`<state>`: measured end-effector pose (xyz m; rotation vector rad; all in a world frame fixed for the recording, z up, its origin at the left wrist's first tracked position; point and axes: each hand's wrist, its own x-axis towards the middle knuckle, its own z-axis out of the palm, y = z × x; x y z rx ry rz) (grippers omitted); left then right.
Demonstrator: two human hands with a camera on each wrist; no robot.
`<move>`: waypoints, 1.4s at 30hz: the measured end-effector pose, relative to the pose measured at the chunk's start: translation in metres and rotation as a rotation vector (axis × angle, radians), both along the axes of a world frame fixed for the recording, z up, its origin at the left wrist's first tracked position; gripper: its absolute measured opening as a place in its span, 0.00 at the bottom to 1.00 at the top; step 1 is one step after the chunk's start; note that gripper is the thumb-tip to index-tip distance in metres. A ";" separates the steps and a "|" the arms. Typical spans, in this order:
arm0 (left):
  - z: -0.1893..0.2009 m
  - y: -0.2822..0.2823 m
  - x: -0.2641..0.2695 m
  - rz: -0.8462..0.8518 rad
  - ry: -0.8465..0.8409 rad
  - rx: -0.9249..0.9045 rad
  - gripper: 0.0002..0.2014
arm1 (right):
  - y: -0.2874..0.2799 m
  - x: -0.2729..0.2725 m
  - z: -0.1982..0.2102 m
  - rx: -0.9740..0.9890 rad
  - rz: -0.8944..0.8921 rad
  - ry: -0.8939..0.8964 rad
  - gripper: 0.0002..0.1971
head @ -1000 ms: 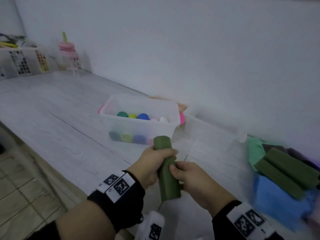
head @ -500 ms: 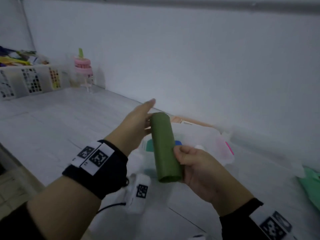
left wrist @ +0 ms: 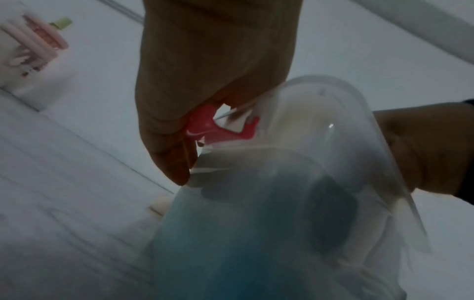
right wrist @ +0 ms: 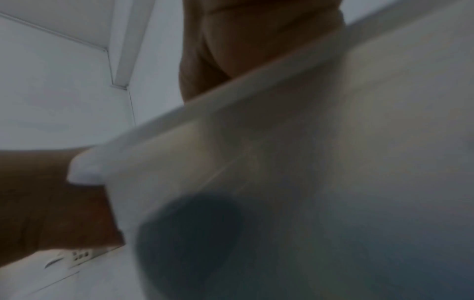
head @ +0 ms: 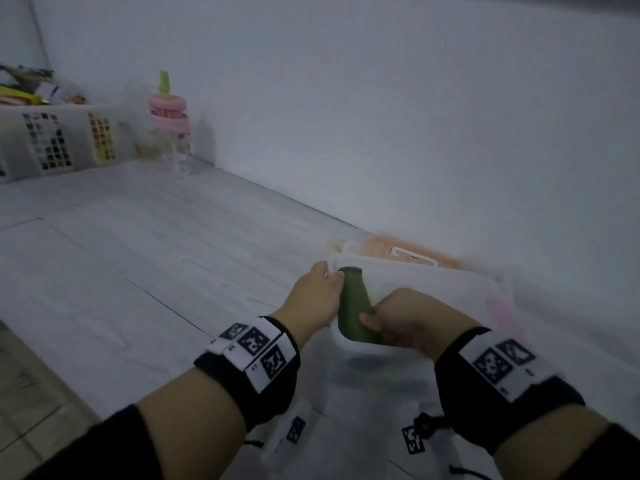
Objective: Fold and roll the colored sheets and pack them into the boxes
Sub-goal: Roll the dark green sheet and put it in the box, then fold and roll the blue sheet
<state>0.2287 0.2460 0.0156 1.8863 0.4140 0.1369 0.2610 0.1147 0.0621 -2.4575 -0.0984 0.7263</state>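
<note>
In the head view my right hand (head: 375,315) grips a dark green rolled sheet (head: 353,306) and holds it tilted inside the left end of a clear plastic box (head: 433,275). Its upper end leans toward the box's left rim. My left hand (head: 329,277) grips that left end of the box. In the left wrist view its fingers (left wrist: 179,154) curl down over the pink latch (left wrist: 220,130) on the end wall. Bluish rolls (left wrist: 243,223) show dimly through the box wall. The right wrist view is blurred, with a dark round shape (right wrist: 189,233) behind the wall.
A peach lid (head: 408,252) lies behind the box against the wall. A white basket (head: 52,143) and a pink bottle (head: 169,129) stand at the far left of the grey table (head: 138,254). The table's front edge runs at the lower left.
The green roll has come down from mid-air into the box's left end. My left hand, open beside the roll before, now grips the box's end.
</note>
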 end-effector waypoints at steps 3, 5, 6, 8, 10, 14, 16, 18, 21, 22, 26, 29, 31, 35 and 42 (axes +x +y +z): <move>-0.003 0.000 0.003 -0.001 -0.007 0.036 0.17 | 0.010 0.004 -0.001 -0.163 0.137 -0.017 0.16; -0.004 0.000 0.004 0.002 0.005 0.039 0.17 | 0.012 0.005 0.000 -0.091 0.135 0.063 0.11; -0.004 0.000 0.004 0.002 0.007 0.043 0.17 | 0.013 0.005 0.000 -0.087 0.148 0.079 0.09; -0.004 -0.001 0.004 0.004 0.003 0.051 0.17 | 0.016 0.008 -0.003 -0.232 0.262 0.024 0.11; -0.004 -0.001 0.004 0.012 -0.003 0.045 0.17 | 0.020 0.011 -0.008 -0.409 0.380 -0.093 0.17; -0.002 -0.001 0.006 0.024 0.001 0.029 0.16 | 0.023 0.014 -0.016 -0.580 0.449 -0.201 0.22; -0.001 -0.001 0.005 0.024 0.008 0.031 0.16 | 0.021 0.015 -0.018 -0.603 0.435 -0.250 0.22; 0.001 0.000 0.005 0.026 0.026 0.041 0.17 | 0.015 0.016 -0.017 -0.560 0.408 -0.271 0.25; 0.012 0.003 0.001 0.004 0.077 0.092 0.23 | -0.002 0.016 -0.011 -0.400 0.390 -0.215 0.26; 0.017 0.004 0.000 -0.010 0.096 0.158 0.26 | -0.009 0.016 -0.008 -0.344 0.366 -0.214 0.27; 0.048 -0.001 -0.014 0.028 0.079 0.425 0.31 | -0.044 0.014 0.003 0.040 0.129 -0.445 0.25; 0.077 -0.020 -0.032 0.062 -0.052 0.525 0.32 | -0.071 0.001 0.008 0.317 -0.065 -0.630 0.12; 0.094 -0.045 -0.042 0.079 -0.136 0.580 0.31 | -0.093 -0.012 0.009 0.413 -0.137 -0.707 0.07; 0.112 -0.121 -0.053 -0.038 -0.312 0.561 0.28 | -0.149 -0.038 0.006 0.475 -0.255 -0.776 0.03; 0.058 -0.280 -0.047 -0.442 -0.136 0.622 0.24 | -0.290 -0.073 -0.032 0.270 -0.407 -0.598 0.10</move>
